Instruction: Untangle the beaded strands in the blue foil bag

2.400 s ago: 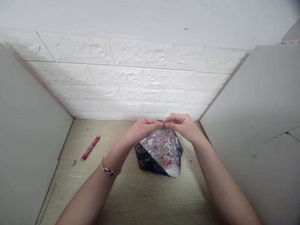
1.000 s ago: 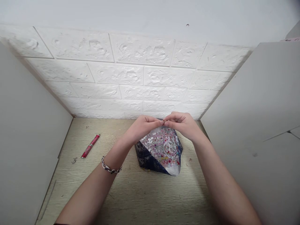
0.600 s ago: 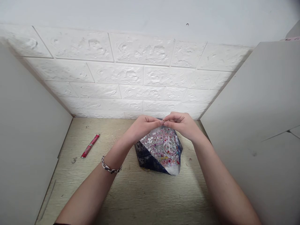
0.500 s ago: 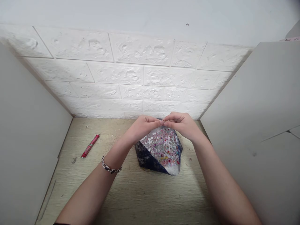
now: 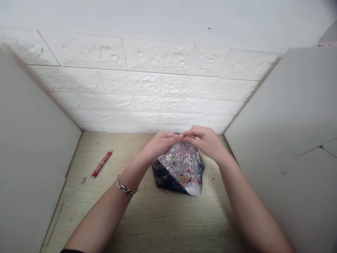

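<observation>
**Fingertips together above the beads (image 5: 184, 165)**

The left hand (image 5: 163, 144) and right hand (image 5: 206, 142) meet over the far end of a blue-sided container (image 5: 167, 180), which holds the beads and sits on the table (image 5: 150, 221). Both have fingers bent into a pinch; whether they grip anything small cannot be told. A red tube (image 5: 101, 164) lies well apart, leftward.

Left grip (image 5: 163, 142) touches right grip (image 5: 206, 140) — beads (image 5: 185, 164) below.

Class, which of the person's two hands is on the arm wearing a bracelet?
The left hand: a silver chain bracelet circles that forearm, while the arm behind the right hand shows no bracelet.
</observation>
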